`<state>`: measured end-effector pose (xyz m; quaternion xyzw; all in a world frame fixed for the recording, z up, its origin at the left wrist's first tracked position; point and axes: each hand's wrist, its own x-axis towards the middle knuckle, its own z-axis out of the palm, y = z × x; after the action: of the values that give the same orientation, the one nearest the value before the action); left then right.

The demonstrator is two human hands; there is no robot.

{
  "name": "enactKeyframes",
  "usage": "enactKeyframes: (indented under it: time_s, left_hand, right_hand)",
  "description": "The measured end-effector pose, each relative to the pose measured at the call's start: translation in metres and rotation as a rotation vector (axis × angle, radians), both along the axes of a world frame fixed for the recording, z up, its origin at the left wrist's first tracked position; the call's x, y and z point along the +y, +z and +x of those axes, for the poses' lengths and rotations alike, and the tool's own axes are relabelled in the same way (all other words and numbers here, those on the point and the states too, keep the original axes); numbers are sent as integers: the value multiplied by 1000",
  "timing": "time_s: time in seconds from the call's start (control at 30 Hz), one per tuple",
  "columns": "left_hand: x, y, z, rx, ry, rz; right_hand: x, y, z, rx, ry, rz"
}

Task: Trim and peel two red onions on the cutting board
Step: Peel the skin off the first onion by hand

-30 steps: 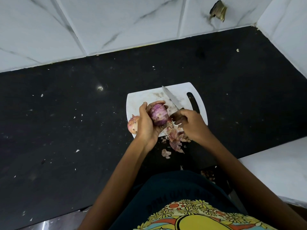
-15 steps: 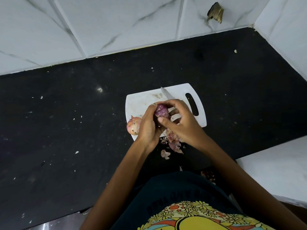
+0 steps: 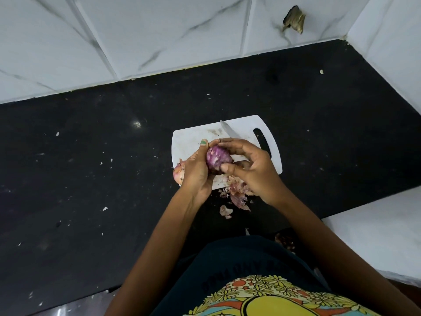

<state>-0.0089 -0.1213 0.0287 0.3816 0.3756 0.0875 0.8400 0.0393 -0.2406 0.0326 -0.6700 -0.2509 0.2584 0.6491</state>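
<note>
Both hands, left hand (image 3: 196, 169) and right hand (image 3: 252, 169), grip the red onion (image 3: 217, 158); shirt lettering unreadable.

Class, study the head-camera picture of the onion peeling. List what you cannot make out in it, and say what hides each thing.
1. Knife handle, head view: only the blade shows; the right hand covers the rest.
2. Second onion, head view: mostly behind the left hand, so whether it is peeled cannot be told.
3. Underside of the held onion: hidden by both hands.
4. Shirt lettering: too dark to read.
</note>
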Motion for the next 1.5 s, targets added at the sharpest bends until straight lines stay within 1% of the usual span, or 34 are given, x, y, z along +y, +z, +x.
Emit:
enactKeyframes:
  time_s: [0.07,0.13,0.27,0.33,0.43,0.53,0.6,0.63,0.67,0.73,0.83,0.9,1.0,1.17,1.27,1.33,1.4,1.47,1.5]
  left_hand:
    - [-2,-3,-2,28,-35,48]
    - [-5,-4,-5,6,-72,75]
    - [-9,1,-10,-163,-172,53]
    - [-12,2,-9,-186,-224,132]
    - [-19,1,-6,-166,-259,316]
    - [-27,-1,-3,-156,-211,496]
    - [-31,0,1,-145,-116,574]
    - [-31,1,3,-118,-42,583]
    - [-29,2,5,-76,35,557]
    - [-22,3,8,-8,128,415]
    - [-11,7,11,55,148,198]
    - [-8,10,11,31,140,83]
    - [-10,9,7,-6,105,25]
    - [-9,1,0,-225,39,-25]
    - [-11,-2,-1,-251,-13,-21]
    - [-12,-6,1,-223,-25,26]
    - [-12,-7,2,-177,-25,81]
    - [-12,-7,3,-137,-25,123]
    - [-12,-6,4,-111,-18,143]
  right_hand:
    - [-4,-1,7,77,-19,32]
    - [-8,-2,15,86,-28,39]
    - [-13,-6,21,161,-46,70]
    - [-14,-7,21,169,-49,63]
    - [-13,-9,20,155,-59,28]
    - [-12,-7,19,128,-66,8]
    - [-9,-4,17,102,-65,-7]
    - [-8,-2,15,84,-59,-17]
    - [-5,-2,13,66,-54,-27]
    - [-1,-2,7,38,-58,-51]
    - [1,-3,6,85,-99,-37]
    - [1,-2,9,175,-117,7]
    - [2,3,16,302,-146,36]
    - [9,11,12,544,-233,123]
    - [12,13,10,617,-251,143]
    - [10,14,11,599,-234,95]
    - [7,14,13,523,-192,-19]
    - [2,14,13,376,-132,-144]
    - [0,15,13,267,-103,-195]
